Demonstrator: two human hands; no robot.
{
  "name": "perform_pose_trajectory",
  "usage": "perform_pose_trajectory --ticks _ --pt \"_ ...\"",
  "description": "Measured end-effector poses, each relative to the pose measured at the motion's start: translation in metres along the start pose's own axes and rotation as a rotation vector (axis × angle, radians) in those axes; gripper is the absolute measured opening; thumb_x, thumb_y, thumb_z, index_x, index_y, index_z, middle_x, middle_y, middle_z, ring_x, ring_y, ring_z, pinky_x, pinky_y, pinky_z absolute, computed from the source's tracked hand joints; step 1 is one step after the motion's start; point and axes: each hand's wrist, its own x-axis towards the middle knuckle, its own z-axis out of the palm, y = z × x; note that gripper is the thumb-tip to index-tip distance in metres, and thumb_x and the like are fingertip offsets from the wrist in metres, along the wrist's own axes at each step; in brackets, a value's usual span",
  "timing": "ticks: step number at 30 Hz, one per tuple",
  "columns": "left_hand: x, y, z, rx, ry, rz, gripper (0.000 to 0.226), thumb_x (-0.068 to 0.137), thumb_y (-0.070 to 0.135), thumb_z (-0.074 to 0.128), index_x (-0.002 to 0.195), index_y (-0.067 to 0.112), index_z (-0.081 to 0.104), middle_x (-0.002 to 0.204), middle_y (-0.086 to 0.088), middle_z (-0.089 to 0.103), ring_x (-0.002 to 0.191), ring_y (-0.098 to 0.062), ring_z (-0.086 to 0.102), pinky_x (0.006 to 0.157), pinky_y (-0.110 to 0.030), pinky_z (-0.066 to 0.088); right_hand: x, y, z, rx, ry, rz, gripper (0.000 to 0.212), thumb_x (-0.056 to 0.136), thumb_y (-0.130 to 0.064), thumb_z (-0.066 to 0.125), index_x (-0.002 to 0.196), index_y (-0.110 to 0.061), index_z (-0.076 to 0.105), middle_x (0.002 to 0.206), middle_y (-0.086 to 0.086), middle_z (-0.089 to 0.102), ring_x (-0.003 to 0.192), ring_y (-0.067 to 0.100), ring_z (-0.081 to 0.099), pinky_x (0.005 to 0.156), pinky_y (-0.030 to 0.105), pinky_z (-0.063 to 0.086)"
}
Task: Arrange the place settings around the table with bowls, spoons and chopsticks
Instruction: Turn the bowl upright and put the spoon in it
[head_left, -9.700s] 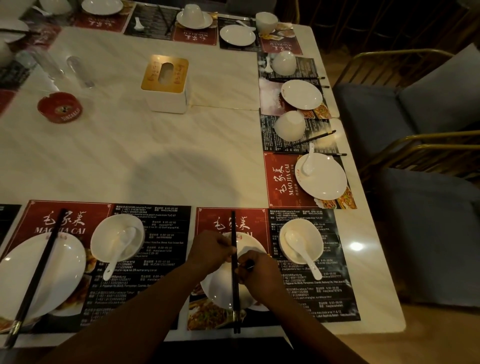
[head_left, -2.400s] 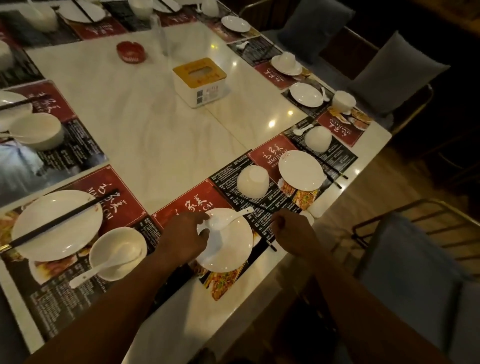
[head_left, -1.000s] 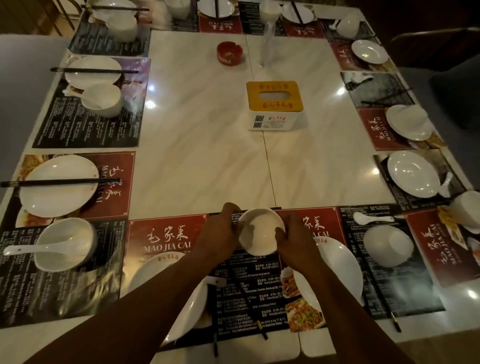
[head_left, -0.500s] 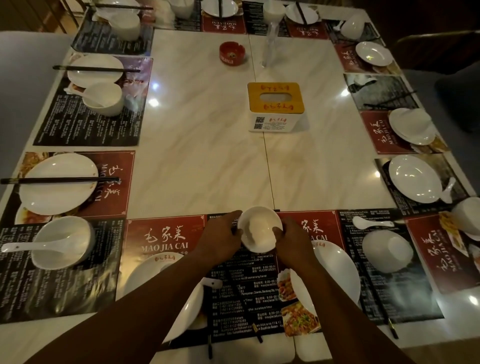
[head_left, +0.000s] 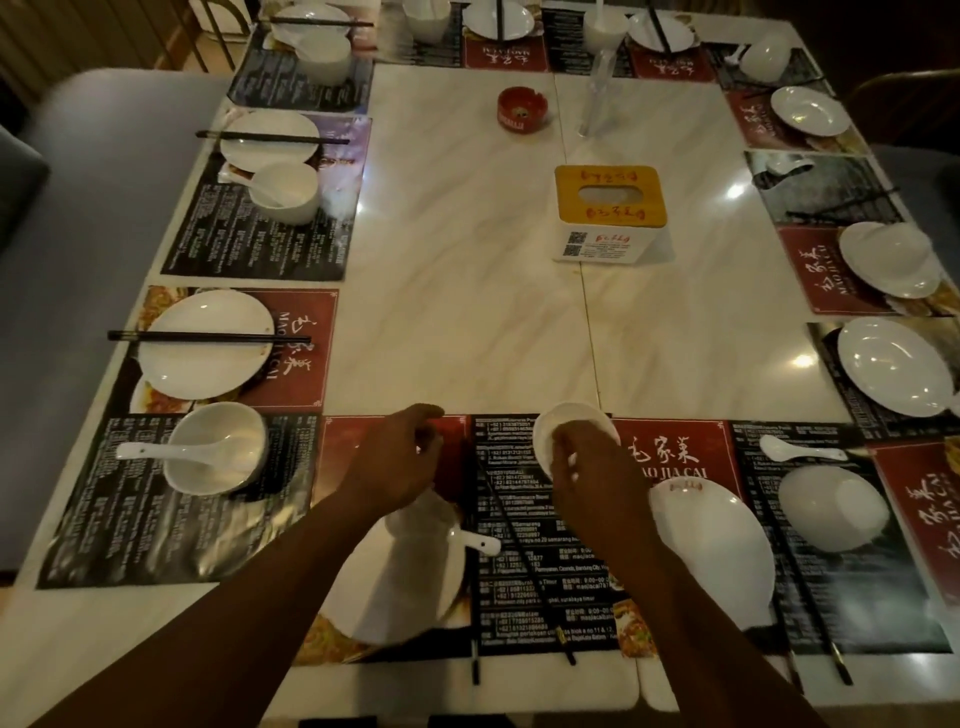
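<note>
Gripping white bowl (head_left: 563, 426) by near rim with right hand (head_left: 597, 473) fingers, close to desk (head_left: 467, 312). Hovering left hand (head_left: 400, 462) beside, fingers loosely curled, apparently empty. Judging bowl glazed, light, slippery, chippable.

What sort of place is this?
Probably a Chinese restaurant: red-and-black printed menu placemats marked MAO JIA CAI ring the pale marble table, with round white plates, black chopsticks and a QR-coded tissue box.

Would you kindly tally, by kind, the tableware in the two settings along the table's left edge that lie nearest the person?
Plates: 2
Bowls: 2
Spoons: 2
Chopstick pairs: 2
Total: 8
</note>
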Motion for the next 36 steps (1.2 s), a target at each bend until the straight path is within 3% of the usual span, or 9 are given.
perform_pose_trajectory --ticks 4,10,13,17,21,24,26,31,36 --pt "-0.016 -0.027 -0.014 0.108 0.006 0.007 0.033 0.093 0.023 0.063 0.126 0.024 0.062 0.112 0.001 0.072 0.095 -0.011 0.066 0.086 -0.034 0.057 -0.027 -0.037 0.038 -0.124 -0.332 -0.182 0.004 0.095 -0.027 0.057 0.091 -0.025 0.057 0.09 -0.006 0.057 0.087 0.012 0.055 0.067 0.028 0.049" --pt "-0.035 -0.044 -0.022 0.165 -0.033 0.063 0.013 0.088 0.019 0.067 0.099 0.025 0.069 0.098 0.006 0.069 0.092 -0.012 0.064 0.084 -0.031 0.054 -0.053 -0.043 0.068 -0.29 -0.518 -0.213 0.036 0.091 -0.026 0.065 0.124 -0.018 0.052 0.114 0.006 0.064 0.104 0.026 0.056 0.085 0.037 0.044" --pt "-0.04 -0.046 -0.024 0.172 -0.051 0.08 0.015 0.089 0.017 0.068 0.102 0.025 0.069 0.098 0.012 0.063 0.09 -0.006 0.056 0.08 -0.021 0.045 -0.056 -0.047 0.07 -0.332 -0.516 -0.214 0.044 0.087 -0.013 0.067 0.127 -0.017 0.05 0.113 0.007 0.064 0.105 0.027 0.057 0.086 0.036 0.043" --pt "-0.042 -0.052 -0.031 0.16 -0.059 0.105 0.022 0.091 0.015 0.066 0.111 0.024 0.069 0.104 0.012 0.063 0.094 -0.006 0.056 0.08 -0.02 0.042 -0.052 -0.054 0.062 -0.142 -0.489 -0.028 0.025 0.089 -0.011 0.067 0.11 -0.021 0.059 0.104 0.002 0.064 0.091 0.014 0.059 0.066 0.019 0.04" --pt "-0.038 -0.06 -0.037 0.161 -0.067 0.122 0.019 0.091 0.026 0.066 0.109 0.03 0.067 0.11 0.009 0.067 0.097 -0.009 0.061 0.086 -0.028 0.05 -0.047 -0.042 0.03 0.068 -0.314 0.213 0.017 0.091 -0.013 0.067 0.103 -0.026 0.061 0.092 -0.013 0.063 0.077 0.0 0.061 0.064 0.018 0.053" --pt "-0.035 -0.058 -0.033 0.202 -0.043 0.139 0.022 0.091 0.023 0.065 0.112 0.026 0.068 0.114 0.003 0.068 0.103 -0.015 0.063 0.09 -0.031 0.05 -0.043 -0.02 -0.003 0.097 -0.142 0.365 0.02 0.092 -0.013 0.067 0.108 -0.023 0.06 0.091 -0.016 0.059 0.072 -0.006 0.057 0.05 0.01 0.044" --pt "-0.034 -0.058 -0.028 0.23 -0.049 0.147 0.024 0.089 0.023 0.066 0.113 0.025 0.069 0.115 0.001 0.068 0.107 -0.019 0.063 0.095 -0.034 0.051 -0.043 -0.002 -0.02 0.085 -0.059 0.454 0.018 0.09 -0.015 0.07 0.102 -0.022 0.059 0.089 -0.014 0.059 0.071 -0.005 0.054 0.053 0.009 0.037" --pt "-0.031 -0.057 -0.012 0.303 -0.053 0.147 0.03 0.086 0.026 0.067 0.116 0.03 0.07 0.119 0.003 0.067 0.114 -0.019 0.06 0.102 -0.038 0.046 -0.041 0.028 -0.028 0.153 -0.023 0.585 0.016 0.083 -0.024 0.078 0.088 -0.026 0.062 0.084 -0.008 0.067 0.081 0.012 0.065 0.073 0.034 0.054" --pt "-0.03 -0.053 -0.003 0.341 -0.046 0.11 0.031 0.087 0.026 0.064 0.118 0.029 0.069 0.12 0.002 0.064 0.113 -0.02 0.058 0.098 -0.034 0.046 -0.033 0.036 -0.017 0.225 -0.06 0.645 0.016 0.082 -0.027 0.078 0.089 -0.025 0.065 0.088 -0.007 0.069 0.083 0.013 0.066 0.079 0.04 0.057"
